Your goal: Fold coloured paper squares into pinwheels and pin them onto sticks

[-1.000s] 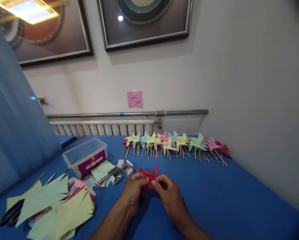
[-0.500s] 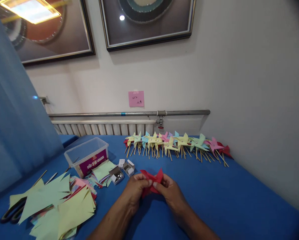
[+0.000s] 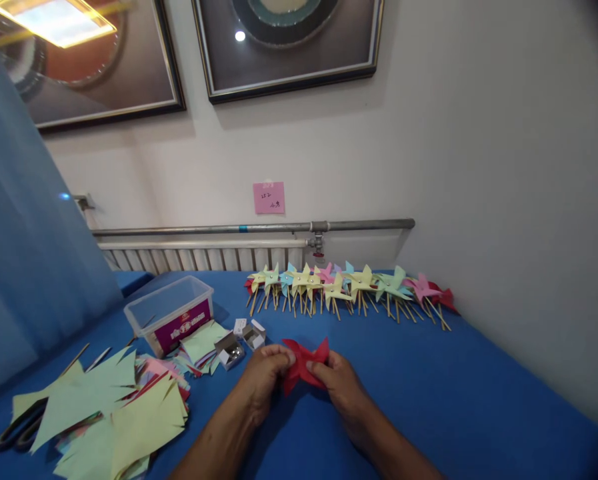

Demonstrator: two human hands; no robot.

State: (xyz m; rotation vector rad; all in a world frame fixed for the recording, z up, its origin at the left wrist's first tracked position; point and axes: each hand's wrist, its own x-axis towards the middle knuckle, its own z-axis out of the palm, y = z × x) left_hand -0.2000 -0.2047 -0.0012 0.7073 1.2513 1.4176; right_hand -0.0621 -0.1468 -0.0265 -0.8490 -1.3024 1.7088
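Between my hands, above the blue tabletop, is a red paper pinwheel (image 3: 301, 360) with its points folded in. My left hand (image 3: 267, 375) pinches its left side between thumb and fingers. On the other side, my right hand (image 3: 339, 380) grips it, the thumb pressed near its middle. No stick shows on this pinwheel. Left of my hands stand two small opened boxes; the nearer box (image 3: 229, 351) holds shiny metal pieces, and the other box (image 3: 253, 335) sits just behind it.
Finished pinwheels on sticks (image 3: 333, 287) lie in a row along the back. A clear plastic tub (image 3: 171, 313) stands at left. Cut paper sheets (image 3: 149, 413) are piled before it, with black-handled scissors (image 3: 21, 427) partly underneath. A blue curtain (image 3: 33, 220) hangs at far left.
My left hand's thumb has moved from the pinwheel's middle out to its left side, and the pinwheel looks more spread out. The whole view has shifted slightly.
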